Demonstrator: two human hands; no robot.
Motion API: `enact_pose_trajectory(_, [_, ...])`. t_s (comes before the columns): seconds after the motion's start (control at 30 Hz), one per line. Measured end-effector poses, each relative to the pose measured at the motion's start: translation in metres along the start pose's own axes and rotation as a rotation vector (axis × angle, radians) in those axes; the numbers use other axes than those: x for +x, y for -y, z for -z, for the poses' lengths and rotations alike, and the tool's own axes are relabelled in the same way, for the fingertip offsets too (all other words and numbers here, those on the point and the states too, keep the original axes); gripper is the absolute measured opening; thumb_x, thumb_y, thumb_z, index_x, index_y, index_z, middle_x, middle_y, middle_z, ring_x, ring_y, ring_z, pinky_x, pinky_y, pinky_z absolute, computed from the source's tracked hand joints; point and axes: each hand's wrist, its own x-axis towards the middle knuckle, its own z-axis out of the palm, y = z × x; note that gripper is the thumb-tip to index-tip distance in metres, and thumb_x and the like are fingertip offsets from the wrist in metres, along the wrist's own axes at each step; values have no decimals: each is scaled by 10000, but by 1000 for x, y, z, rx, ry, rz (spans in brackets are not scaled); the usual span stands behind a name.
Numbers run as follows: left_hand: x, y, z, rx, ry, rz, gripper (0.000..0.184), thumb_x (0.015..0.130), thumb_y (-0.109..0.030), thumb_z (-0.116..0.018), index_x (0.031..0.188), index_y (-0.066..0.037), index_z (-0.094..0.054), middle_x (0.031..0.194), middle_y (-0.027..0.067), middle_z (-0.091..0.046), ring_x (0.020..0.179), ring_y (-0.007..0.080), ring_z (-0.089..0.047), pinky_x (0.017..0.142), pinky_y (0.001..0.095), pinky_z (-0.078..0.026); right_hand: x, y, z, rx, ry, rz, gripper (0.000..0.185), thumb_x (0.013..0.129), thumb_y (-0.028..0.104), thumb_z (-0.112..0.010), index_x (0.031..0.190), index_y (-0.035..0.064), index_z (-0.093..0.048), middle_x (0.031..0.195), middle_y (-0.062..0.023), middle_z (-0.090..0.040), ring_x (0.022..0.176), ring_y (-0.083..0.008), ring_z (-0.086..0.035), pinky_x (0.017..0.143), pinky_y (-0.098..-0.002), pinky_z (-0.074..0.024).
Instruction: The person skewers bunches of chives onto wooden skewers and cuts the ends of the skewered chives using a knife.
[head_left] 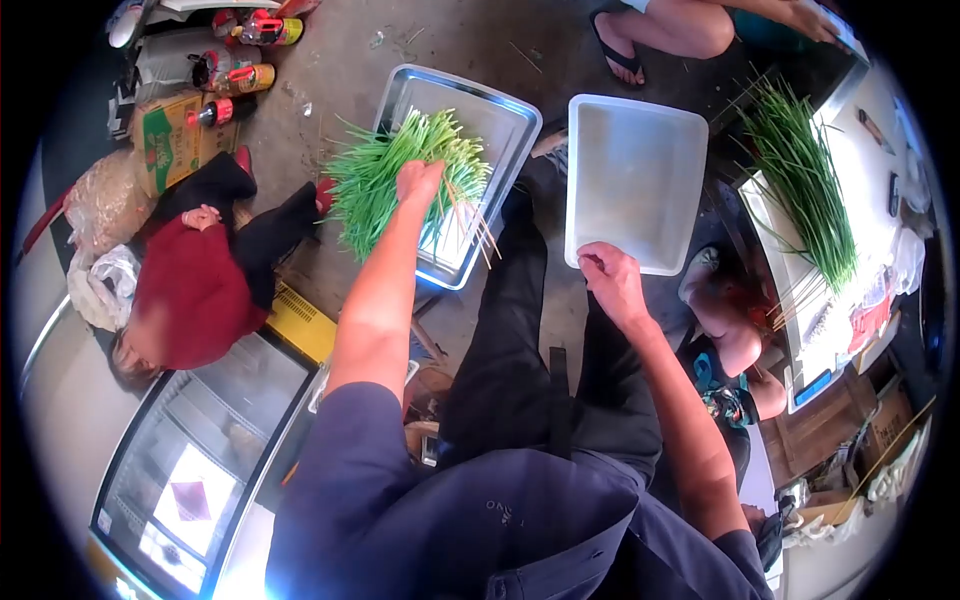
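Note:
My left hand (420, 182) is on a heap of cut green chives (375, 195) in a metal tray (508, 118), its fingers closed among the stalks. Thin wooden skewers (468, 222) stick out of the chives beside that hand, over the tray's near edge. My right hand (612, 280) is at the near left corner of a white plastic bin (690, 190). Its fingers are curled together in a pinch, and what they hold, if anything, is too small to make out.
A person in a red top (205, 285) sits at left. On the right, long uncut chives (800, 185) lie on a white table (870, 150) with more skewers, and people sit nearby. Bottles (245, 78) and a cardboard box (180, 145) stand at upper left, a glass-topped freezer (205, 450) at lower left.

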Motion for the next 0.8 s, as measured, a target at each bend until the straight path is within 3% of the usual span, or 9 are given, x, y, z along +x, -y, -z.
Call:
enact_pose_trajectory(0.07, [5,1,-2,-287,92,129,376,777,-344,-659,828,23,-728,802,220,-723,705,335,-684,697,432,-531,1,4,-8,-67,11,23,121,868,91,-637,953,38,-703,912,-172,-703,834,-352,-682,764,-381,-538])
enact_pose_trajectory(0.1, [3,-2,-2,-458,74,226,191,738,-164,-645,739,22,-690,607,157,-656,501,226,-587,498,383,-462,1,7,-11,-73,13,24,121,868,91,-637,953,38,-703,912,-172,-703,834,-352,-682,764,-381,-538])
enact_pose_trajectory(0.13, [4,-1,4,-463,72,229,191,738,-164,-645,739,22,-690,607,157,-656,501,226,-587,498,383,-462,1,10,-13,-103,23,53,122,868,91,-637,957,39,-704,916,-171,-704,837,-354,-681,766,-377,-540])
enact_pose_trajectory(0.23, [-6,3,27,-892,342,418,145,817,-61,-627,686,-2,-610,581,54,-556,435,100,-417,394,271,-278,3,17,-21,-122,48,92,125,866,87,-640,962,42,-705,918,-168,-706,838,-350,-682,765,-371,-542])
enact_pose_trajectory(0.33, [-21,23,44,-1159,483,403,165,898,-80,-630,758,7,-618,627,52,-560,451,99,-401,403,270,-278,9,26,-33,-57,77,69,130,872,97,-652,974,36,-705,892,-155,-711,787,-309,-691,724,-358,-544])
enact_pose_trajectory(0.4, [-41,28,57,-1317,525,379,114,970,-102,-598,1024,-3,-617,783,64,-640,535,101,-519,439,249,-361,13,41,-43,0,92,37,137,881,111,-661,983,30,-704,867,-143,-715,740,-274,-698,686,-348,-546])
enact_pose_trajectory(0.5, [-74,32,66,-1417,520,324,119,967,-107,-614,1053,-24,-616,816,73,-656,571,107,-547,491,251,-404,20,69,-59,253,190,-51,217,923,184,-677,1018,-11,-688,768,-71,-672,609,-122,-629,564,-280,-519])
enact_pose_trajectory(0.67, [-130,15,90,-1553,361,167,123,932,-94,-670,1041,-52,-630,860,96,-684,626,127,-595,578,263,-460,20,106,-92,438,300,-59,263,914,192,-687,1039,-40,-674,799,-68,-654,606,-116,-605,572,-284,-515])
enact_pose_trajectory(0.8, [-171,-11,102,-1579,261,156,120,926,-80,-683,1037,-52,-649,887,100,-707,669,132,-616,627,252,-493,13,121,-106,207,315,107,320,858,223,-714,1080,-5,-678,886,-125,-685,672,-242,-657,674,-366,-539])
